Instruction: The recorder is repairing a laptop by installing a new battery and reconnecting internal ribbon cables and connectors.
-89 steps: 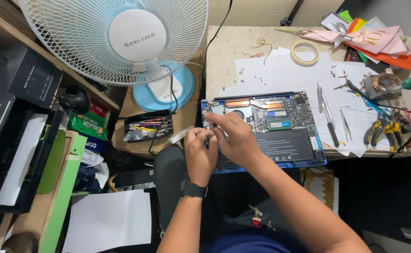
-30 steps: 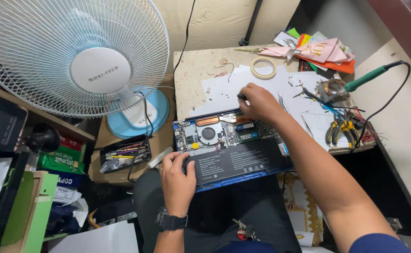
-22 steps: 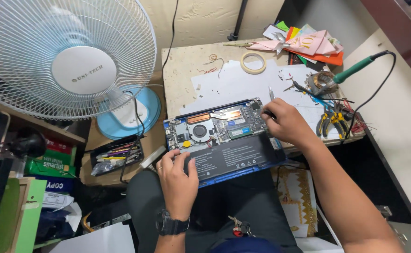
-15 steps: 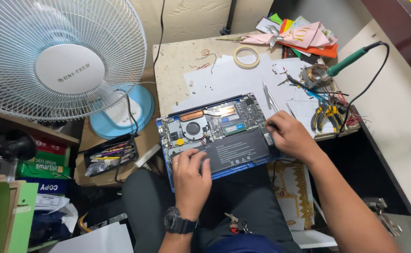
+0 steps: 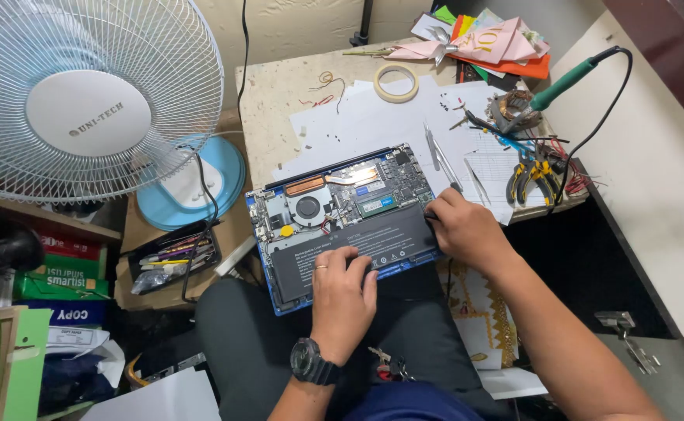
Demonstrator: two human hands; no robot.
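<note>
Opened laptop (image 5: pixel 342 214) lies under both hands.

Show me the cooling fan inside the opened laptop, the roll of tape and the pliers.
cooling fan (image 5: pixel 308 207), head view, on its round hub.
roll of tape (image 5: pixel 397 83), head view, on its near rim.
pliers (image 5: pixel 534 176), head view, on the yellow handles.

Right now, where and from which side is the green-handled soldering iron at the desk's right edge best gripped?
Grip the green-handled soldering iron by its green handle, coming from the right, the cord end. The tip end rests in the coiled metal stand among tools, so only the handle juts free, tilted upward.
</note>
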